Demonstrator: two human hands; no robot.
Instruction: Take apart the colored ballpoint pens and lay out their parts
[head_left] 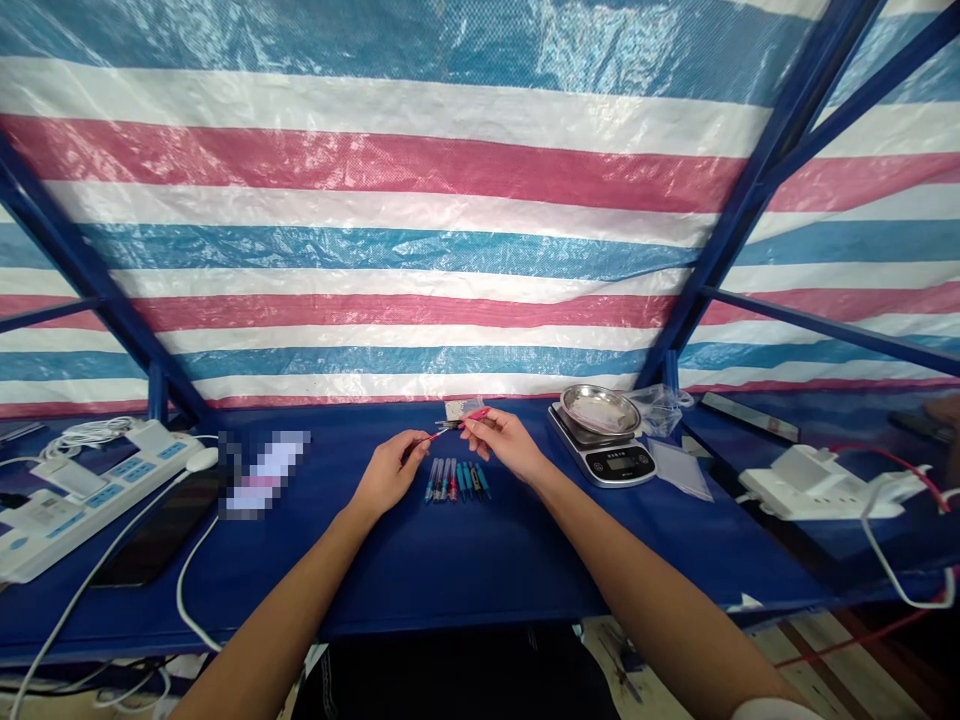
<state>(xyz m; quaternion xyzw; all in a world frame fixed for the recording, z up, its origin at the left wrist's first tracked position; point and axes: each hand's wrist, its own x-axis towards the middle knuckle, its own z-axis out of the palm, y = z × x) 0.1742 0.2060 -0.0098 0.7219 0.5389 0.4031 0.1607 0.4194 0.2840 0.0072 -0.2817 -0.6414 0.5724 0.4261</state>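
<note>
My left hand (394,468) is closed in a pinch on a thin red pen refill (436,435), its pale tip pointing to the right. Close beside it, my right hand (501,440) has its fingers pinched on a red pen barrel (477,413). Whether the refill and the barrel touch, I cannot tell. Just below and between both hands, several pens (452,480) lie side by side in a row: clear ones with blue or red parts on the left, teal ones on the right. Behind the fingers sits a small clear packet (456,409) with dark thin pieces near it, partly hidden.
On the blue table (480,570), a kitchen scale (611,460) bearing a metal bowl (600,410) stands to the right, beside plastic bags (679,468). Power strips (97,490) with cables lie at both sides. A dark phone (161,530) rests left. Striped tarpaulin (420,240) hangs behind.
</note>
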